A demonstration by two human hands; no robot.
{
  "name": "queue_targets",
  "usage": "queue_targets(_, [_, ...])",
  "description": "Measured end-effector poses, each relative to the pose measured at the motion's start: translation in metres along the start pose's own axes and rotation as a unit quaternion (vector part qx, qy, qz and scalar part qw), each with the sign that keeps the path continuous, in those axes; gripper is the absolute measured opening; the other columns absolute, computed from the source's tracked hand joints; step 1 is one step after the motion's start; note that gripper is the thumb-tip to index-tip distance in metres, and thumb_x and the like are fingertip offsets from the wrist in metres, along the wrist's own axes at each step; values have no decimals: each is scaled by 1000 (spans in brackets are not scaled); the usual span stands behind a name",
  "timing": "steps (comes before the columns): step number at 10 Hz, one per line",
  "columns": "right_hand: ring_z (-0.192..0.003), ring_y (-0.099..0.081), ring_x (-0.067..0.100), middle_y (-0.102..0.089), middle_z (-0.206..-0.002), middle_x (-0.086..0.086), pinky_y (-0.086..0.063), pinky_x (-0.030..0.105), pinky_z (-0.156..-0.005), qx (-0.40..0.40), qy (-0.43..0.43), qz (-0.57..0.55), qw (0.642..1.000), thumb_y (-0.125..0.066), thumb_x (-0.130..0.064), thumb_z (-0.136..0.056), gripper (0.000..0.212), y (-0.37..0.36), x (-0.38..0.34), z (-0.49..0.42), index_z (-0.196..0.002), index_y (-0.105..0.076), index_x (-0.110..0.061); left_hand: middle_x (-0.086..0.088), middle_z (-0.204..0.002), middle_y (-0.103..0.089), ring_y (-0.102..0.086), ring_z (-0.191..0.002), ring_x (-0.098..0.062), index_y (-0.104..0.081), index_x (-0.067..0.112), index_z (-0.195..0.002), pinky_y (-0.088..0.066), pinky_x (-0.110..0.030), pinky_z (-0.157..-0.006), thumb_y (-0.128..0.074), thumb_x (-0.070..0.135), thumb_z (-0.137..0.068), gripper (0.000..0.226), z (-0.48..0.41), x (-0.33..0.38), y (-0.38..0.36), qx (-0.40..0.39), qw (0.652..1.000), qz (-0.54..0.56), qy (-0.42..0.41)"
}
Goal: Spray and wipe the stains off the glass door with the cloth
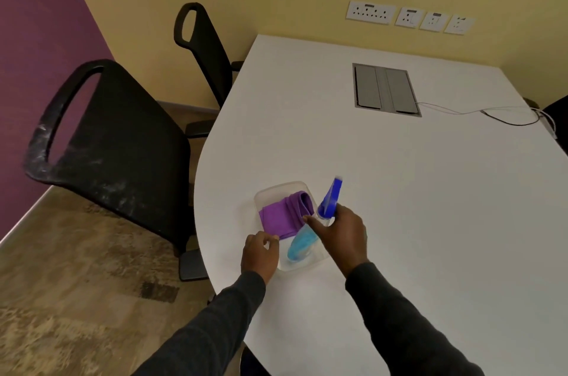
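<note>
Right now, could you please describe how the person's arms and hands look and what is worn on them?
Both arms wear long dark grey sleeves ending at the wrists. The left hand and right hand are bare, with no gloves, rings, watch or markings visible.

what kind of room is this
Most likely an office meeting room. A large white table has a built-in cable hatch, black office chairs stand along its edge, and a row of wall sockets runs behind it.
</note>
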State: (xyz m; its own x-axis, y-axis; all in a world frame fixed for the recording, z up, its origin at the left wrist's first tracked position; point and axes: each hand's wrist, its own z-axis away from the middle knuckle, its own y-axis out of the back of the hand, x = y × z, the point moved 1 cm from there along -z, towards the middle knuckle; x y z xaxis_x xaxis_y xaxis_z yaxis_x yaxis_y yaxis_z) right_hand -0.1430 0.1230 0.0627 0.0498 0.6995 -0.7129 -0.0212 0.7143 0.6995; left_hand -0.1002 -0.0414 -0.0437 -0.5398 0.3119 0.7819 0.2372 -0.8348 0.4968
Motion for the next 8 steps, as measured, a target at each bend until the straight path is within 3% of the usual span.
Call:
queue_targets(1, [-85,-62,14,-71,-101,2,-41,17,-66,-9,-15,28,999,-76,-52,-84,50,-13,9,3,-115,-66,-14,-4,-115,-57,-56,-97,-17,-60,18,-108,-46,-24,-80,-53,36,-99,21,-2,-4,1,-4,1000,-5,-1])
queue_targets(4, [-81,-57,11,-63,-97,-3,-35,10,-59,-8,-5,104,995,-69,-64,-82,58,-31,12,11,-115,-61,-17,-5,-113,-58,-59,-100,-19,-61,15,-110,-53,-26,-88,-54,35,-99,25,-3,-10,8,-10,1000,-14,-2])
queue_targets(6, [-91,-58,10,-66,-113,0,-48,21,-74,-19,-7,122,992,-63,-71,-82,69,-32,10,19,-126,-56,-18,-3,-114,-56,-58,-100,-18,-60,18,-109,-47,-23,-82,-55,34,-99,19,9,-15,20,-12,1000,-5,-3])
queue_targets(8, [-111,-63,16,-62,-134,1,-47,22,-78,-26,2,124,992,-61,-70,-85,76,-24,28,40,-141,-47,-22,-2,-109,-54,-57,-95,-18,-58,23,-96,-44,-24,-79,-55,38,-98,15,38,-25,29,21,1000,-9,-12])
